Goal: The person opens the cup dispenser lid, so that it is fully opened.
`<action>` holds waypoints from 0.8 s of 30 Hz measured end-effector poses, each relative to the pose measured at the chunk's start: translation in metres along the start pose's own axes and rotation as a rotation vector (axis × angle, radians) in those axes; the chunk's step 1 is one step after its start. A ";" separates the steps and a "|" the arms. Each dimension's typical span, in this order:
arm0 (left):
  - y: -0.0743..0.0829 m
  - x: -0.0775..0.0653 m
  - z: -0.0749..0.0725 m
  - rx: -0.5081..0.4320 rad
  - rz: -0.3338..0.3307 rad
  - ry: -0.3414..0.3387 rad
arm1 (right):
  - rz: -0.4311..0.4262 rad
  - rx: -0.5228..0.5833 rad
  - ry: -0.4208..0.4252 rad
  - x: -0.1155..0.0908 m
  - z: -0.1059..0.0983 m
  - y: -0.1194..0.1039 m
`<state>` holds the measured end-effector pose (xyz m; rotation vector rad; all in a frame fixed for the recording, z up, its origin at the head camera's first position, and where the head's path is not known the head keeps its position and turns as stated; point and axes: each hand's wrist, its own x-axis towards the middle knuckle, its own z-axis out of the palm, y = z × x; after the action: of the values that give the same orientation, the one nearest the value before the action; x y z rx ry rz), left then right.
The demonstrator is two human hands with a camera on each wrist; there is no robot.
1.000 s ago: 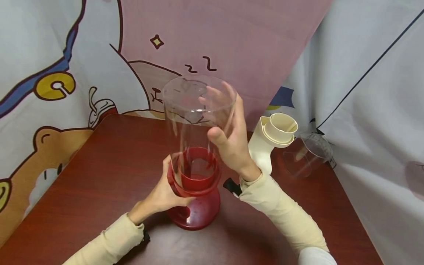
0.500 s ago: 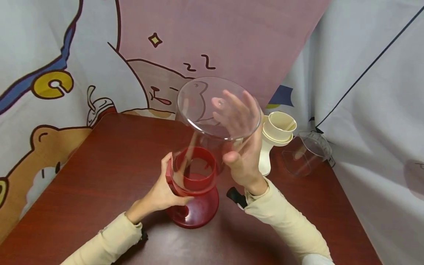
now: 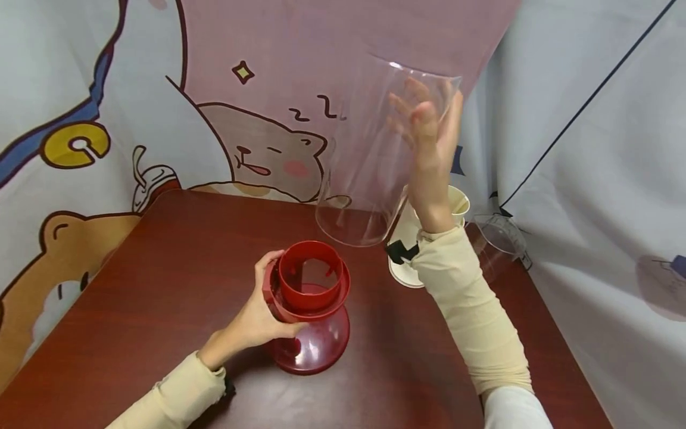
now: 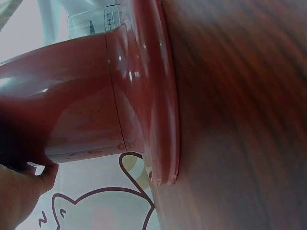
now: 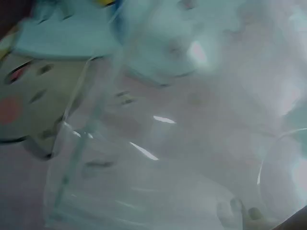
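My left hand [image 3: 257, 319] grips the neck of a red plastic stand [image 3: 318, 351], which has an open ring at its top and a round foot on the table. In the left wrist view, the red stand [image 4: 81, 96] fills the left side, with fingertips [image 4: 43, 179] at its neck. Raised above the table's back right, my right hand [image 3: 431, 155] holds a large clear plastic cylinder [image 3: 370, 155] by its upper wall. The cylinder is tilted and apart from the stand. Its clear wall [image 5: 158, 143] fills most of the blurred right wrist view.
Behind my right forearm stands a cream plastic stand [image 3: 409, 277], partly hidden. To its right lies a smaller clear container [image 3: 501, 238], near the table's right edge. Printed cloth [image 3: 278, 36] hangs behind the brown table [image 3: 193, 256].
My right hand has lifted the clear cylinder up and to the right, off the red stand's ring, and its tilt has changed. My left hand keeps its grip on the red stand.
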<state>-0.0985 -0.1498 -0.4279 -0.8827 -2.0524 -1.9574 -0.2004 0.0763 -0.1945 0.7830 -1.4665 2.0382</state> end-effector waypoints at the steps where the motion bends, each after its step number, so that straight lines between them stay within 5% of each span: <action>1: 0.001 0.000 -0.001 0.000 -0.006 -0.001 | -0.005 -0.060 0.009 0.001 -0.003 0.013; 6: 0.003 0.000 -0.002 -0.027 -0.010 -0.009 | -0.014 -0.328 0.008 -0.019 -0.023 0.092; 11: 0.003 -0.002 0.001 -0.042 0.003 -0.013 | 0.055 -0.458 0.014 -0.060 -0.045 0.150; 16: 0.001 -0.002 0.002 -0.026 0.027 -0.008 | 0.124 -0.487 0.015 -0.088 -0.053 0.157; 24: 0.000 0.001 -0.002 -0.035 0.029 -0.013 | 0.179 -0.454 0.028 -0.098 -0.059 0.171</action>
<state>-0.0996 -0.1510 -0.4271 -0.9303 -2.0067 -1.9831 -0.2588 0.0763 -0.3914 0.4472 -1.9423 1.7221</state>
